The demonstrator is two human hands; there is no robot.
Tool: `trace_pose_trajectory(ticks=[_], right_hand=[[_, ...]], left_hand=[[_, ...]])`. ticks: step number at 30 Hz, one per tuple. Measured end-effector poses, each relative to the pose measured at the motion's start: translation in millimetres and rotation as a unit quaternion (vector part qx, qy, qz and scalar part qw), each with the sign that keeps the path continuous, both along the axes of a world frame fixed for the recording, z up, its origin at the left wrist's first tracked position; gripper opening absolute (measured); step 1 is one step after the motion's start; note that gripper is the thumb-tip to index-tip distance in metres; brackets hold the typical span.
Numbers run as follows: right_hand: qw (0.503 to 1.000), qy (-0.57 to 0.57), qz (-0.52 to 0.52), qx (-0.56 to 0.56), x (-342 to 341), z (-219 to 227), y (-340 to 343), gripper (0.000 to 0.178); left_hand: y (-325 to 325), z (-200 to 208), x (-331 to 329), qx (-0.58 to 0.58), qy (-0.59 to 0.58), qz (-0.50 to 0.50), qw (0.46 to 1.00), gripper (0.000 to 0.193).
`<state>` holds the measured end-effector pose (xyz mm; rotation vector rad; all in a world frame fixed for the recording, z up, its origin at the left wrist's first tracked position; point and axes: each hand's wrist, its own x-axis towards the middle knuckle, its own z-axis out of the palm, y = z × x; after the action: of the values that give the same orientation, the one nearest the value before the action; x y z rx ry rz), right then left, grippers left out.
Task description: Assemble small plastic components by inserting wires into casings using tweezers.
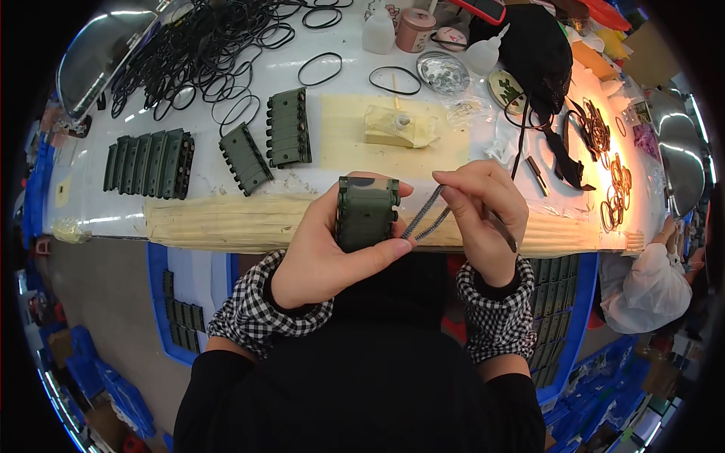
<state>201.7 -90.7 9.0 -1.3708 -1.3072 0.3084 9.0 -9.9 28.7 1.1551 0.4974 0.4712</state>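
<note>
In front of my chest, my left hand point(313, 253) is closed around a dark green boxy plastic part point(368, 215) with knobbed side edges and a patterned top. My right hand point(483, 215) pinches the upper end of a thin grey ribbed loop point(428, 215), which looks like a coil spring or a small track. The loop's lower end meets my left fingertips beside the green part. A slim dark tool point(501, 230) shows against my right palm; its kind is unclear. On the table ahead lie similar green parts: a row point(149, 164), a tilted one point(245, 158) and an upright one point(288, 128).
A tangle of black rubber bands point(200, 53) covers the back left. A yellow taped block point(400, 127) stands mid-table. Bottles, a metal dish point(443, 72) and a black bag point(525, 57) crowd the back right. Blue trays point(189, 302) hold green parts below the padded edge. Another person point(649, 291) sits right.
</note>
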Motion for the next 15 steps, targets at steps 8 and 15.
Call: trace_pose_trajectory(ticks=[8,15], right_hand=[[0.999,0.041,0.009,0.015,-5.0,-6.5,0.1,0.019],[0.998,0.053,0.023,0.020,-6.3,-6.7,1.1,0.017]], left_hand=[[-4.8,1.3,-1.3,0.101,-0.009,0.010,0.995,0.042],[-5.1,0.9,-2.7,0.117,-0.018,0.017,0.993,0.042]])
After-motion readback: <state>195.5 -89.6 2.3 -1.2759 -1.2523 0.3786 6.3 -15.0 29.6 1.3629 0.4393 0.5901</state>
